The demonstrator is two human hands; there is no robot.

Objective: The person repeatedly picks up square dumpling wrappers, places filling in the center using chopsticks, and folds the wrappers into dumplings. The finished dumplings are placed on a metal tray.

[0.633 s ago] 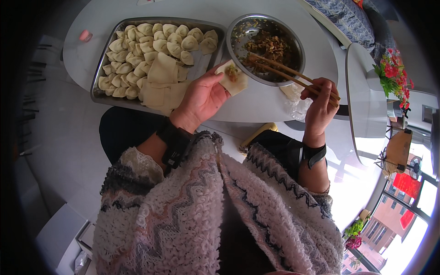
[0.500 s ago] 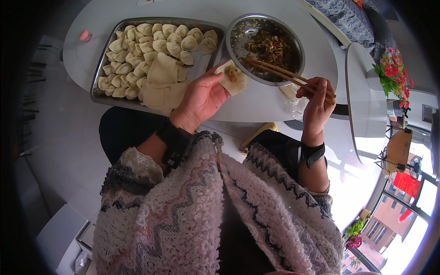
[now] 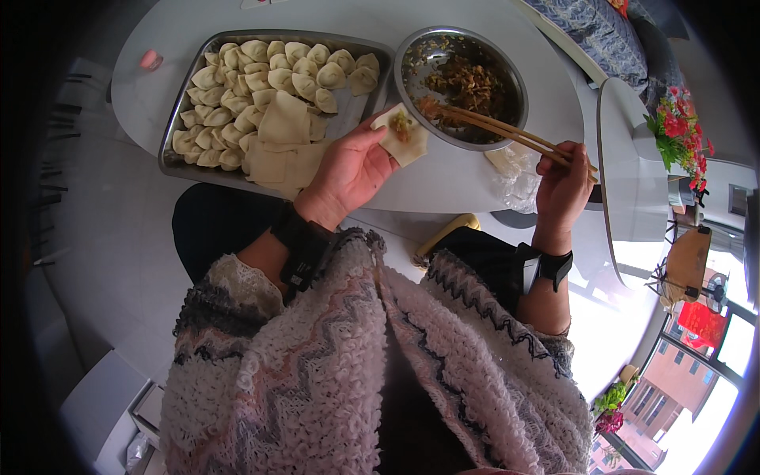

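My left hand (image 3: 355, 164) holds a square dough wrapper (image 3: 411, 146) by its left edge, thumb on top. A small dab of filling (image 3: 401, 127) sits on it. In my right hand (image 3: 564, 184) is a pair of chopsticks (image 3: 518, 136), gripped near the thick ends. Their tips reach over the near left side of a steel bowl (image 3: 518, 108), at the meat and vegetable filling (image 3: 467, 85) inside. Left of the bowl lies a metal tray (image 3: 346, 125) with several rows of folded wontons (image 3: 229, 103). Flat wrappers (image 3: 283, 120) are stacked at its near side.
A clear plastic bag (image 3: 518, 184) lies on the white table (image 3: 443, 194) between the bowl and my right hand. A small pink-capped jar (image 3: 150, 60) stands at the far left. Red flowers (image 3: 682, 127) are at the right, beside a chair back (image 3: 629, 158).
My right hand has moved right, drawing the chopsticks with it, and more of the plastic bag shows. My left hand and the wrapper have stayed nearly still.
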